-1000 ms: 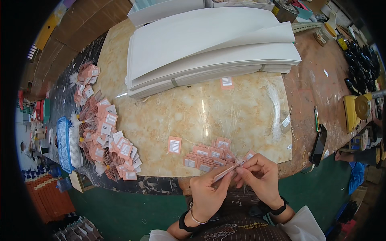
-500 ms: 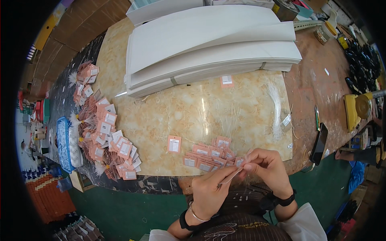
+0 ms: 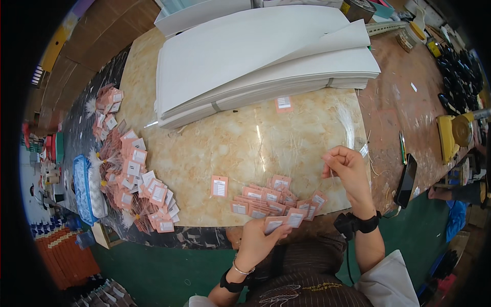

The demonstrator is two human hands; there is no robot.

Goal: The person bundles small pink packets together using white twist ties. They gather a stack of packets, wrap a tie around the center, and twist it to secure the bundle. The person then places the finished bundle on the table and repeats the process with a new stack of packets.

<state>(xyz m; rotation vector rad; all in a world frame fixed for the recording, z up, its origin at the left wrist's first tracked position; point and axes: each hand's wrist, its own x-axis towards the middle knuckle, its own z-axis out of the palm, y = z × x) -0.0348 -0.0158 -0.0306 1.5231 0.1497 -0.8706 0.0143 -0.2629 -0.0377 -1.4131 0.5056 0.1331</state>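
Note:
Between the fingers and thumb of my left hand (image 3: 260, 239) are pink hang tags (image 3: 274, 224) with white labels, held at the table's front edge. My right hand (image 3: 347, 169) is raised to the right, thumb and fingertips pinched together. A thin pale string (image 3: 332, 175) shows faintly below those fingertips; its far end cannot be made out. Just beyond my left hand a loose pile of pink tags (image 3: 271, 195) overlaps, with clear strings trailing from it. One single tag (image 3: 219, 187) lies left of the pile. Past my right hand a bundle of white strings (image 3: 348, 128) lies on the marbled board.
Bunches of strung tags (image 3: 134, 169) line the left side beside a blue tray (image 3: 82, 189). A tall stack of white sheets (image 3: 255, 66) fills the back. At right are a phone (image 3: 405, 180), a pen (image 3: 402, 146) and a yellow tape dispenser (image 3: 448, 140).
My right hand has left my left hand and moved up and to the right. My left hand has lowered slightly, and the tags in it now face up.

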